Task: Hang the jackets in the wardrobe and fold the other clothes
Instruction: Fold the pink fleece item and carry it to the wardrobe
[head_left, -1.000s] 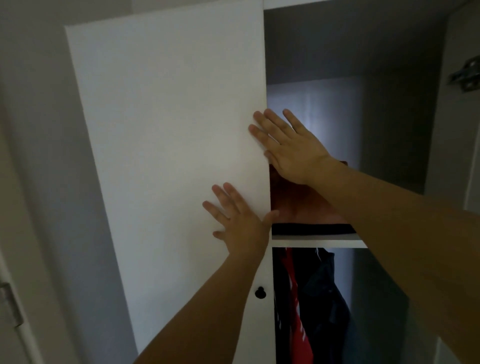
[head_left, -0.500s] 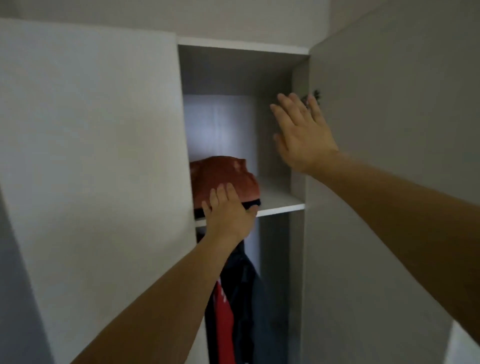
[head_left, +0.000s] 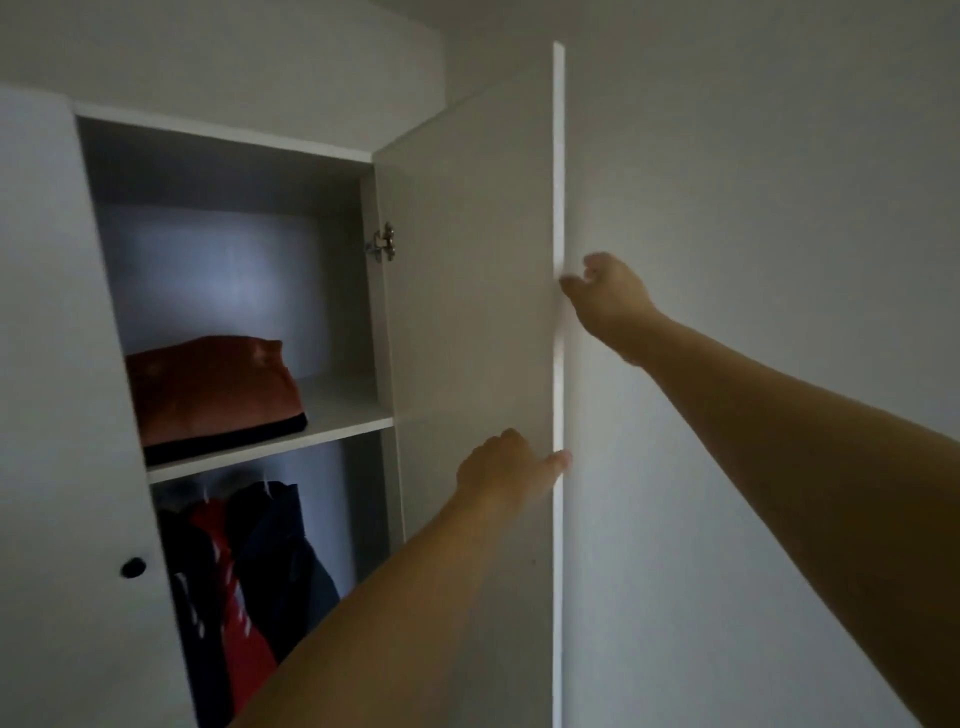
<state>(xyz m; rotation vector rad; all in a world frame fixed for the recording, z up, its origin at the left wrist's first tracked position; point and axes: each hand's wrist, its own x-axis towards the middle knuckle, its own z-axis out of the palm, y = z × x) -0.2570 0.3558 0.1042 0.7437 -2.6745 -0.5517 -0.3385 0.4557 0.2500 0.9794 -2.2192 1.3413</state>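
Dim room, plain grey wall (head_left: 753, 208) on the right, pale ceiling (head_left: 234, 47) above, faint light pooling far inside.

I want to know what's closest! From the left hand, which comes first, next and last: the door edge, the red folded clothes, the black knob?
1. Door edge: the left hand holds it, fingers at its right side.
2. Red folded clothes: on the shelf, up and left.
3. Black knob: far left, on the other door.
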